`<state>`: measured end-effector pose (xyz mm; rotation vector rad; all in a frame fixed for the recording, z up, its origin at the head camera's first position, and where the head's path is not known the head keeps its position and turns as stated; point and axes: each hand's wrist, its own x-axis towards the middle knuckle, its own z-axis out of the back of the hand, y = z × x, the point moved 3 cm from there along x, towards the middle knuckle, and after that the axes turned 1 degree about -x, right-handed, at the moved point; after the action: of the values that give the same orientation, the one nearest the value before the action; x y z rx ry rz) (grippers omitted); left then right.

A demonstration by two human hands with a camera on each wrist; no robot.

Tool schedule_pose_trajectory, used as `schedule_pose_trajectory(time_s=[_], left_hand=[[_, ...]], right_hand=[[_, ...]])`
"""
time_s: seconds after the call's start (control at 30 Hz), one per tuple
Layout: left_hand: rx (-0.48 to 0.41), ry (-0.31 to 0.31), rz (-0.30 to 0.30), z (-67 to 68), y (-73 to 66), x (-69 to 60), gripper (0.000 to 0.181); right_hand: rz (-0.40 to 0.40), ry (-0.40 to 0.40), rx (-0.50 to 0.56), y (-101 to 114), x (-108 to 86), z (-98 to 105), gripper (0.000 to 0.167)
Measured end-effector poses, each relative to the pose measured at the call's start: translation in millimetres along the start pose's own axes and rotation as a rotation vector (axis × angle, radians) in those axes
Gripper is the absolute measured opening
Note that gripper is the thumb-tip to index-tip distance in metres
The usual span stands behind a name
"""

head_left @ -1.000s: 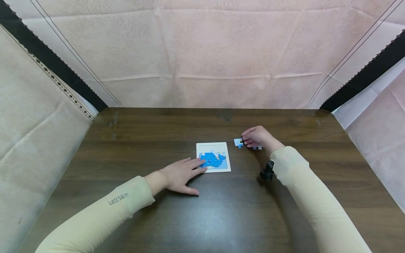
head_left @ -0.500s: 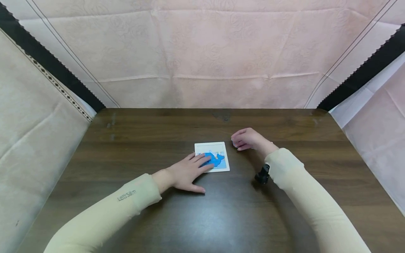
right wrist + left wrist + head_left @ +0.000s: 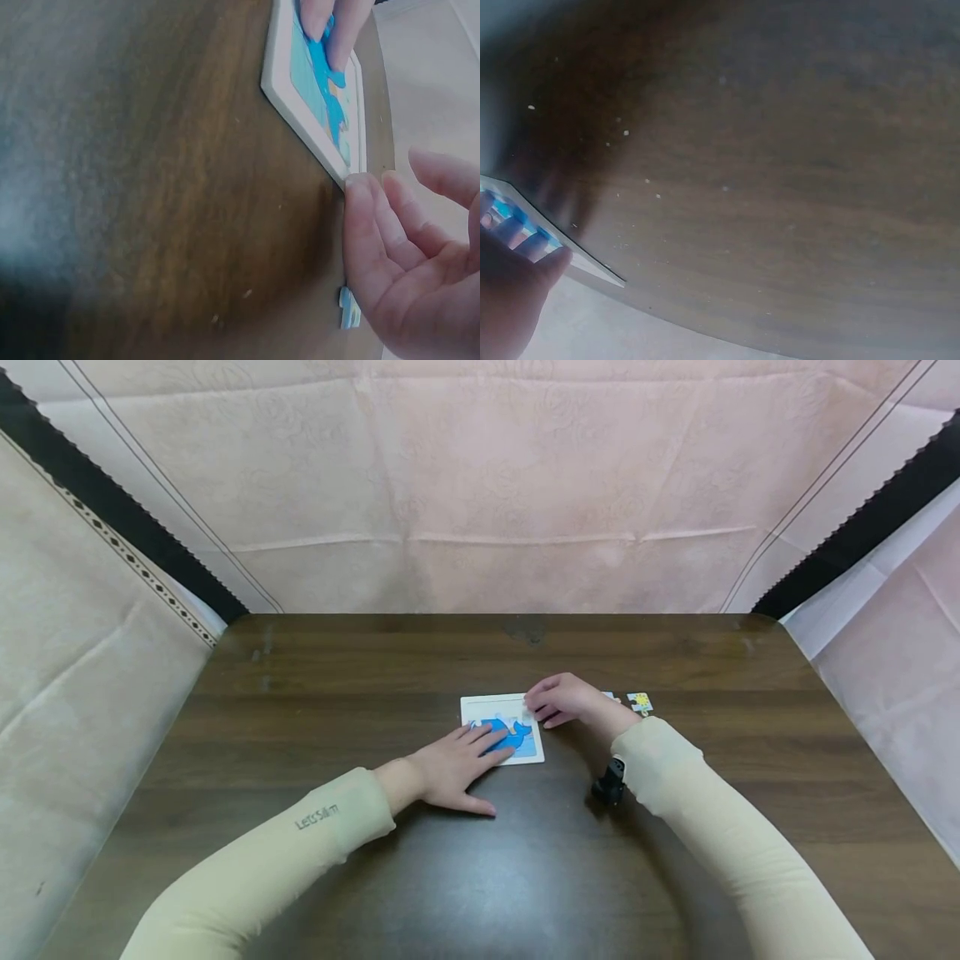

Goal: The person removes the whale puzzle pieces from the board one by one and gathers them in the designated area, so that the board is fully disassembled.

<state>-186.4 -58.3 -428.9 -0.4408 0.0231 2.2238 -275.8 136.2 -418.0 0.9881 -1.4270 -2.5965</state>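
Observation:
A white-framed jigsaw puzzle (image 3: 498, 700) with a blue whale picture lies flat on the dark wooden table. My left hand (image 3: 461, 771) rests on its lower left part with fingers spread straight, covering some of the whale. At the frame's upper right corner, my right hand (image 3: 567, 700) pinches a small puzzle piece (image 3: 527, 716), which the fingers mostly hide. In the right wrist view the fingertips of this hand touch the corner of the frame.
A loose puzzle piece with a yellow sun (image 3: 641, 702) lies right of my right hand. Another loose piece (image 3: 609, 696) is partly hidden behind that hand. Beyond the table's far edge (image 3: 420, 615) hangs a pale cloth (image 3: 480, 485).
My right hand has picked up a puzzle piece from the table and moved left to the frame's corner. The left hand has slid slightly right over the puzzle.

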Motion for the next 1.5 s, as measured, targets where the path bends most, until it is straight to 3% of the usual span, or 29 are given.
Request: schedule_pose_trajectory(time_s=[0.6, 1.13, 1.5], left_hand=[[0.01, 0.001, -0.005, 0.1, 1.1, 1.3, 0.085], [-0.009, 0.012, 0.002, 3.0, 0.1, 2.1, 0.085], [0.025, -0.021, -0.002, 4.8, -1.2, 7.2, 0.085]], right_hand=[[0.025, -0.007, -0.199, 11.1, -4.3, -15.1, 0.033], [0.043, -0.038, -0.203, 12.7, -2.7, -16.3, 0.026], [0.05, 0.004, -0.157, 9.9, -2.2, -15.8, 0.023]])
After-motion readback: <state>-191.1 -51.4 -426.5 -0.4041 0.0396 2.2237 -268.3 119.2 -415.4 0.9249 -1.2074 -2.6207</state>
